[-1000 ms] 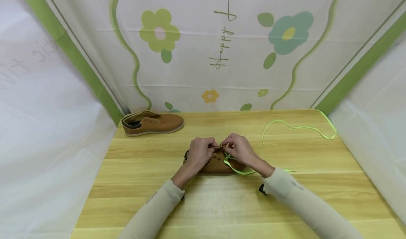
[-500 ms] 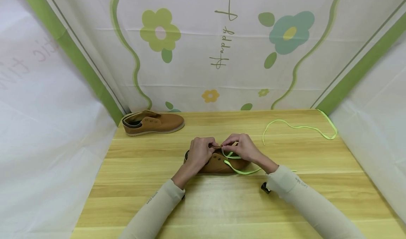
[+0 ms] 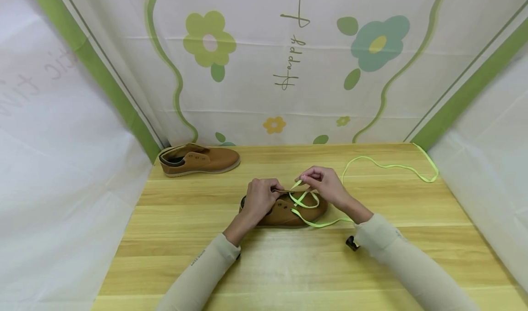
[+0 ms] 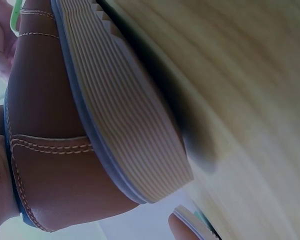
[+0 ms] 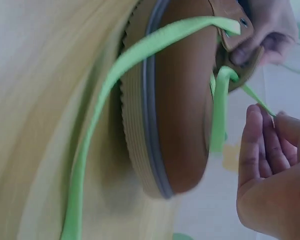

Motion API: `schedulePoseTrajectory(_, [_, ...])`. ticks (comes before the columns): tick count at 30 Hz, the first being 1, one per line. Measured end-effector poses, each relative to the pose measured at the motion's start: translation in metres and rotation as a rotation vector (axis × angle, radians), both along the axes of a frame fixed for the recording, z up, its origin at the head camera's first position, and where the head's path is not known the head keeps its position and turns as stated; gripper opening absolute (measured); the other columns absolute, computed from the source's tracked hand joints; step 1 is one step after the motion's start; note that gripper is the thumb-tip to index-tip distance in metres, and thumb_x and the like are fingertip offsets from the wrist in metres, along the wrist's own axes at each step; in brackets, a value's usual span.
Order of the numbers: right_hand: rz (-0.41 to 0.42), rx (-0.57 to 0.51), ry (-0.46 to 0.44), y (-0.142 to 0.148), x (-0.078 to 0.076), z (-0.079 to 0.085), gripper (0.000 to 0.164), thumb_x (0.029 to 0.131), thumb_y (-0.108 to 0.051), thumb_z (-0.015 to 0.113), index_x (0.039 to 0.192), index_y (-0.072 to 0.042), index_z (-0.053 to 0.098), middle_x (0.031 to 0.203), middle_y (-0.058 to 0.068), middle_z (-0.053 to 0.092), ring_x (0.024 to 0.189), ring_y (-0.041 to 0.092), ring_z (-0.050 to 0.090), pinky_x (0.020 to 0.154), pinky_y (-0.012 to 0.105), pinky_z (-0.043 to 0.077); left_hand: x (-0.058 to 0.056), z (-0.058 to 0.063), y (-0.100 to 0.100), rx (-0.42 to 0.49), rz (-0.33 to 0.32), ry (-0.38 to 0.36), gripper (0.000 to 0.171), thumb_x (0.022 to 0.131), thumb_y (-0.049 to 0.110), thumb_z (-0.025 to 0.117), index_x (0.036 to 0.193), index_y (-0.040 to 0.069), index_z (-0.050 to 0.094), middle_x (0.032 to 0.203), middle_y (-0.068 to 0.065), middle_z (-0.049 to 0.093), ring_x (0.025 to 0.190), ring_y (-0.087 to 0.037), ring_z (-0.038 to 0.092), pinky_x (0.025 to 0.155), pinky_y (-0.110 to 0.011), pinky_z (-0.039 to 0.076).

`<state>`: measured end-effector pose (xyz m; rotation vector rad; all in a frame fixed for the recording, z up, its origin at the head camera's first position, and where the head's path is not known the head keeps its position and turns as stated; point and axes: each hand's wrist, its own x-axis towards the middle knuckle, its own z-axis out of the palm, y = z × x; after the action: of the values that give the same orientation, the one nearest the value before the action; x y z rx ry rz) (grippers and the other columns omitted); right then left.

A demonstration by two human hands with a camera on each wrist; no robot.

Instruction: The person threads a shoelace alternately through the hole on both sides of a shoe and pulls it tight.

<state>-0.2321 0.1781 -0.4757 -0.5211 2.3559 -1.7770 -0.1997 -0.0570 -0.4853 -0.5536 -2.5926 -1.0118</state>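
Observation:
A brown leather shoe (image 3: 278, 218) with a pale ridged sole lies on the table, its toe to the right. My left hand (image 3: 259, 202) pinches the shoe's far eyelet flap between thumb and fingers. A flat neon-green shoelace (image 5: 102, 82) passes through eyelets near the toe; one length trails over the near side onto the table. Above the far flap, my right hand (image 3: 327, 186) pinches the other length between thumb and fingers. That length runs taut from the flap to the fingertips in the right wrist view. A loose loop of lace lies over the toe.
A second brown shoe (image 3: 216, 160), with no lace in its eyelets, stands at the table's back left. Another green shoelace (image 3: 385, 166) lies loose at the back right. White printed fabric walls (image 3: 243, 95) border the wooden table (image 3: 280, 269).
My right hand has moved away from the flap, up and to the right, drawing lace with it. The lace loop over the toe shows more fully. My left hand keeps its hold on the flap.

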Motion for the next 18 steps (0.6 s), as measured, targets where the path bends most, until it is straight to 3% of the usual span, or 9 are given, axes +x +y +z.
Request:
schedulePoseTrajectory(4, [-0.040,-0.115,-0.041,0.015,-0.005,0.003,0.022,0.107,-0.010,0.063,0.114,0.011,0.067,0.116,0.022,0.077,0.103,0.030,0.076,0.084,0.041,0.063,0.001,-0.001,0.000,0.008,0.001,-0.004,0.015,0.086,-0.002,0.086,0.084,0.013,0.084,0.080,-0.001,0.080,0.068,-0.017,0.075,0.070,-0.035,0.062])
schedulePoseTrajectory(7, [-0.073,-0.205,-0.059,0.028,-0.009,0.005,0.025,0.107,-0.012,0.064,0.116,0.012,0.065,0.112,0.016,0.079,0.100,0.026,0.078,0.086,0.040,0.062,0.000,0.000,0.000,0.017,0.006,-0.004,0.016,0.085,-0.003,0.086,0.084,0.013,0.084,0.080,-0.001,0.080,0.069,-0.017,0.076,0.070,-0.035,0.062])
schedulePoseTrajectory(14, [-0.181,-0.409,-0.140,0.056,-0.012,0.012,0.011,0.104,-0.009,0.068,0.105,0.002,0.071,0.099,0.005,0.082,0.090,0.017,0.079,0.080,0.029,0.062,0.001,0.000,0.000,0.015,0.011,-0.013,0.014,0.084,-0.002,0.087,0.085,0.013,0.085,0.082,-0.001,0.080,0.070,-0.017,0.076,0.069,-0.033,0.062])
schedulePoseTrajectory(18, [-0.225,-0.502,-0.194,0.074,-0.011,0.016,0.010,0.104,-0.007,0.067,0.106,0.002,0.071,0.096,0.005,0.081,0.089,0.016,0.079,0.079,0.026,0.062,0.001,-0.001,0.001,0.018,0.009,-0.013,0.014,0.084,-0.001,0.088,0.086,0.012,0.085,0.082,-0.001,0.080,0.070,-0.017,0.076,0.069,-0.032,0.062])
